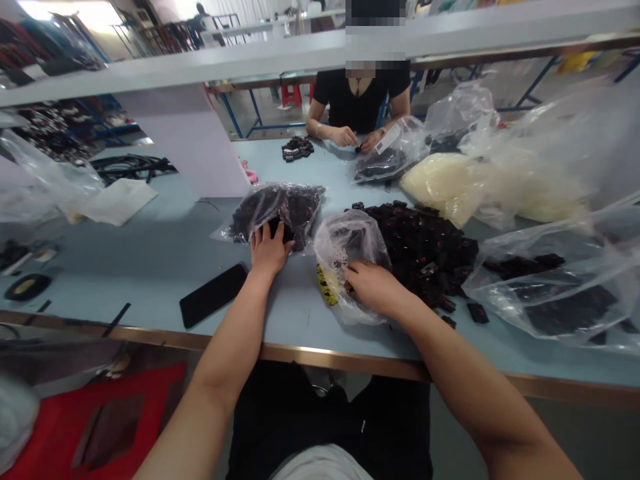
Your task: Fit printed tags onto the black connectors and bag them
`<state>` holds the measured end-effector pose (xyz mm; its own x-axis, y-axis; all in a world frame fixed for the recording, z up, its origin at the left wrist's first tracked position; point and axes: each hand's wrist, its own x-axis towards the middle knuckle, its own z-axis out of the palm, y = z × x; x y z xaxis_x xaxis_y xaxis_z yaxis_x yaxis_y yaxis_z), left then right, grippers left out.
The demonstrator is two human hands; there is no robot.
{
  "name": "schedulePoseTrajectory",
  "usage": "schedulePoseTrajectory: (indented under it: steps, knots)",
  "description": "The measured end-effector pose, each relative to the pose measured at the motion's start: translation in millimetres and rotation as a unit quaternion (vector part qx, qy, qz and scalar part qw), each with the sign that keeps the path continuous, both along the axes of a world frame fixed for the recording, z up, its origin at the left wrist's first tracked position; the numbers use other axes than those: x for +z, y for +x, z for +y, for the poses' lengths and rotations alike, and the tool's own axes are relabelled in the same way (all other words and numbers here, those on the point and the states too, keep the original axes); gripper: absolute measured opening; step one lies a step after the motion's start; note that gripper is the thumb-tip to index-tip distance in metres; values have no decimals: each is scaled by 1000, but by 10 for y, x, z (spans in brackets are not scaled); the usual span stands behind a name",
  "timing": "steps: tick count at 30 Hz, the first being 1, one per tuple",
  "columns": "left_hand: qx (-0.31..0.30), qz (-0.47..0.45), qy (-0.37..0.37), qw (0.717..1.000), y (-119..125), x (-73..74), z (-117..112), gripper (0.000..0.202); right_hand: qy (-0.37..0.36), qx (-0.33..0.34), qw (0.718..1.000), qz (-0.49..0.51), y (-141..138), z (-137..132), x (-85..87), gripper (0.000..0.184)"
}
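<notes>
1. While L hand (270, 250) rests on a full plastic bag (300, 210), its grip is closed round a black piece (280, 230) on top of the bag; the piece shows just past the fingers.
2. R hand (373, 287) reaches into the mouth of a clear bag (345, 247). Fingers are partly hidden by the plastic, so can't tell if the grip is open or closed, or what it holds.
3. Yellow & black label (327, 285) sits on the clear bag's near side, low down by the surface (150, 267).
4. Big heap of black pieces (420, 247) w/ red marks lies just right of the clear bag, touching it; a few strays lie nearer the front edge.
5. Black phone (214, 295) lies face down or dark on the surface, just left of L forearm.
6. To the right: clear bag of black pieces (550, 287), nr the heap; behind it, a bag of cream stuff (445, 180).
7. Across the surface, co-worker (355, 100) in black top has both hands (345, 137) together nr a bag (387, 157); small black pile (297, 148) lies beside them.
8. Far left: tape roll (27, 287), white sheet (117, 201), black cables (133, 167).
</notes>
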<state>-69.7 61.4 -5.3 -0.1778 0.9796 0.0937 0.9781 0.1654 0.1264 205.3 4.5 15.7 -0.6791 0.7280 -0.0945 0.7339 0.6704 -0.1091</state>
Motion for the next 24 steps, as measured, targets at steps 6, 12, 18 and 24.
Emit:
schedulePoseTrajectory:
  steps: [6, 12, 18, 24]
  knots:
    - [-30, 20, 20, 999, 9, 32, -6, 50, 3, 7, 1000, 8, -10, 17, -42, 23]
    - [-40, 27, 32, 998, 3, -57, 32, 53, 4, -6, 1000, 4, -28, 2, 3, 27]
    - [-71, 4, 89, 994, -52, -157, 81, 51, -9, -31, 999, 3, -36, 4, 45, 28]
    - [-90, -13, 136, 986, -86, -178, 103, 54, -5, -37, 999, 17, -24, 18, 37, 30]
